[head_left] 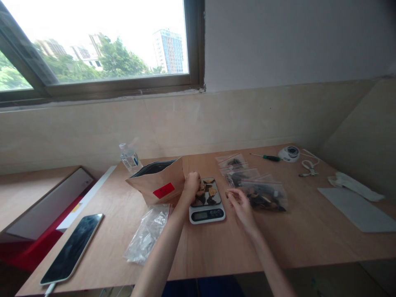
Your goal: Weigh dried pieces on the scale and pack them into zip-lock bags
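The wood-grain surface (297, 243) over there has a digital kitchen scale (206, 215) on it, flanked by a kraft paper bag (163, 179) and filled zip bags (266, 196); farther out lie a smartphone (72, 249), a screwdriver (271, 158), a dome camera (290, 154) and a white sheet (359, 212).

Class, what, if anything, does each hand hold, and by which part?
The right hand seems to pinch a small brownish piece; which part is unclear. Whether the left hand holds anything is hidden.
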Demonstrator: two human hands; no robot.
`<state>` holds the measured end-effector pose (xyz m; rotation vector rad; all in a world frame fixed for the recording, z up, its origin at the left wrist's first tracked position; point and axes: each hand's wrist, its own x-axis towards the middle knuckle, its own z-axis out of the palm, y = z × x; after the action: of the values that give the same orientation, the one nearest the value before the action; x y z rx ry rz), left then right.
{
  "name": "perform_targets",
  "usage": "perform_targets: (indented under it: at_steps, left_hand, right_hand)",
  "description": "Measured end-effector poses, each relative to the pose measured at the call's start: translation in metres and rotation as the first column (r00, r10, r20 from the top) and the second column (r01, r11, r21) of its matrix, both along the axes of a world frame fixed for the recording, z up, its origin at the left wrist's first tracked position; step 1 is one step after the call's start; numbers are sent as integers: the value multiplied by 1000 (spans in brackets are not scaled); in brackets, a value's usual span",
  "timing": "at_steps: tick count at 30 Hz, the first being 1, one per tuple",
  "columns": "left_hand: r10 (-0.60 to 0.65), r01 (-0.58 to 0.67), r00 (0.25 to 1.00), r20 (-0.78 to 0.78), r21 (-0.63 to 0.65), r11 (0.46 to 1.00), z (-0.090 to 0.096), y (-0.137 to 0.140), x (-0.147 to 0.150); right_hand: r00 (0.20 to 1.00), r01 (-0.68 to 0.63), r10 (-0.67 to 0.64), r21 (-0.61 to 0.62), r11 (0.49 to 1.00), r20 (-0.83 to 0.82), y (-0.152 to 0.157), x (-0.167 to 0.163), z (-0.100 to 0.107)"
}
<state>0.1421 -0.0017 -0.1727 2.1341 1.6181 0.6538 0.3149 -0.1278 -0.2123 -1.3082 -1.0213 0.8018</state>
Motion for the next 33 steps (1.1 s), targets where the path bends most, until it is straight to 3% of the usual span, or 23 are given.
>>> perform_targets:
  at_steps: [4,8,12,14,17,20,23,26,30,33]
  left_hand:
    - [-18,17,999,37,25,1000,-5,6,-3]
    - [-51,41,993,104,95,995,8,-2,1]
    - [-141,100,971,195,204,974,28,-41,12]
    - [-238,135,911,337,301,944,28,-73,19]
    - [-209,144,837,506,165,976,10,-125,27]
    - [-232,303,801,553,-39,952,-19,-166,36]
    - [-293,406,808,511,-124,905,-40,-187,47]
    - [-327,426,832,447,-139,894,-45,-193,54]
    - [-351,409,864,362,-96,908,-33,-194,49]
    - [-328,387,853,407,-70,919,-19,-202,33]
  right_hand:
    - [1000,-5,5,9,1000,15,6,-2,5]
    - [1000,-8,8,3,1000,6,7,-7,4]
    - [999,26,-27,-15,1000,-38,7,-3,2]
    - [994,82,-82,-2,997,-66,11,3,5]
    - [996,86,-85,49,995,-15,24,9,15]
    - [987,-99,89,66,993,137,47,0,30]
    - [912,-311,290,30,950,290,73,-23,42]
    - [784,-412,360,-11,911,506,95,-45,48]
    - [607,-348,321,-120,930,727,106,-60,43]
    - [546,-300,326,-184,936,772,103,-62,38]
